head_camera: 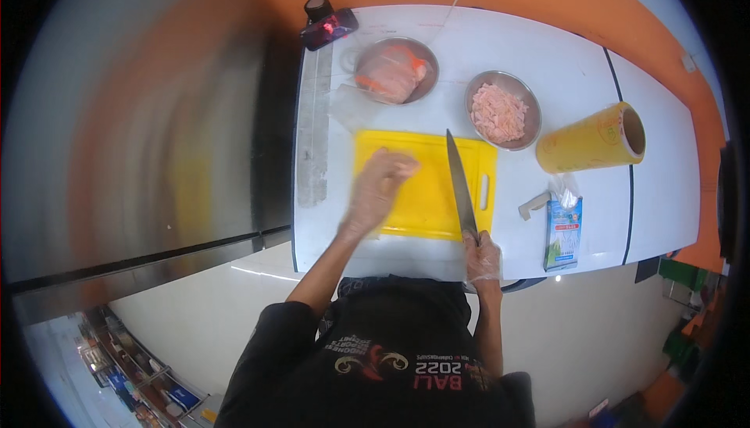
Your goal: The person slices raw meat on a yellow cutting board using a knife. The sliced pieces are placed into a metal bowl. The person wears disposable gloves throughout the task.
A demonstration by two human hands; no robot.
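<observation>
My right hand (483,257), in a clear plastic glove, grips a long kitchen knife (462,184). Its blade points away from me over the right side of a yellow cutting board (433,187). Above the board's left half is my left hand (378,190), also gloved and blurred by motion. Its fingers are curled, and the blur hides whether something pale pink at the fingertips is a piece of meat. Behind the board, a metal bowl (432,85) holds a large piece of raw meat (389,76) with plastic film around it. Another metal bowl (535,112) contains small cut strips of pale meat (498,112).
A large yellow roll of cling film (586,141) lies on the white table (410,258) at right. Nearer me is a blue box (563,237) with clear plastic coming out. A phone (331,28) leans on a dark cylinder (317,7) at the far left corner. A metal cabinet (193,135) stands left.
</observation>
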